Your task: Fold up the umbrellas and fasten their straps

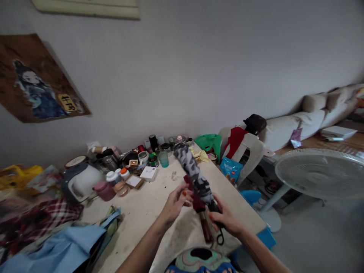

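Note:
My right hand (pixel 226 218) is wrapped round the dark handle of a folded umbrella (pixel 193 170) with a grey, black and white pattern. The umbrella slants up and away over the table, and a dark cord loop (pixel 220 238) hangs from its handle end. Beneath it lies a second folded umbrella (pixel 199 204), dark red with a brown handle, partly hidden by the patterned one. To the left of both, my left hand (pixel 178 201) is open with loosely bent fingers close to the red umbrella; whether a fingertip touches it is hard to see.
The pale table (pixel 142 223) carries jars, a teal glass (pixel 163 159), a white box (pixel 149 173) and a kettle (pixel 82 180). Light blue cloth (pixel 59 246) lies at the left. Right of the table stand a white chair (pixel 253 151) and a fan (pixel 321 172).

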`<state>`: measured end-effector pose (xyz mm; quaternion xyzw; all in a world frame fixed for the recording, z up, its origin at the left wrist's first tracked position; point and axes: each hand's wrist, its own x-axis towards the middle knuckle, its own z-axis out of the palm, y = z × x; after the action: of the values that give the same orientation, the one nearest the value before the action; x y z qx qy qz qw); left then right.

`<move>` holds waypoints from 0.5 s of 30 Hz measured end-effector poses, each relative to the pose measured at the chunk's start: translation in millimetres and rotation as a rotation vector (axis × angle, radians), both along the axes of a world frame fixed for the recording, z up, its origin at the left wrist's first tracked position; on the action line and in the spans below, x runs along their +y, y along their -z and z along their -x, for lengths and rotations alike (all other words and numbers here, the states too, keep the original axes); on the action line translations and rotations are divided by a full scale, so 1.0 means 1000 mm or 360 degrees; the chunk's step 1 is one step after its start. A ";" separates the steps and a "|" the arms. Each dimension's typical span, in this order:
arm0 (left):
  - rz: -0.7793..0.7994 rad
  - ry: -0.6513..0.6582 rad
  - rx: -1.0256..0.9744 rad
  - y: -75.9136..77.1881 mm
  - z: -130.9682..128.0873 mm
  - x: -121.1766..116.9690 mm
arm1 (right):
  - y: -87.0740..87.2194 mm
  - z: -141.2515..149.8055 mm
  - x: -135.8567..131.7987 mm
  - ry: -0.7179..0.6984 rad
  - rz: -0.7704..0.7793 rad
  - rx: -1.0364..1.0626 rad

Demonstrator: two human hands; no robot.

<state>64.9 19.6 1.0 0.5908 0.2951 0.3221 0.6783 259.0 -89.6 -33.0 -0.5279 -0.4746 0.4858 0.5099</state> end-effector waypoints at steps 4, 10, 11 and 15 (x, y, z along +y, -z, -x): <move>-0.0243 -0.0197 0.0128 -0.006 -0.030 -0.002 | 0.002 0.006 -0.018 0.0320 -0.0185 -0.1005; -0.0643 0.0032 0.0392 -0.005 -0.031 -0.009 | 0.014 -0.007 -0.048 0.0586 -0.0515 -0.1640; -0.0731 0.0070 0.0441 -0.010 -0.031 -0.012 | 0.017 -0.009 -0.050 0.0641 -0.0553 -0.1710; -0.0761 0.0106 0.0473 -0.037 -0.040 -0.031 | 0.029 -0.010 -0.046 0.0800 -0.0312 -0.1974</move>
<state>105.1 -10.9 38.3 0.7840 0.2875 0.2701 0.4793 269.4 -135.9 -61.8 -0.7548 -0.5841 -0.0856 0.2862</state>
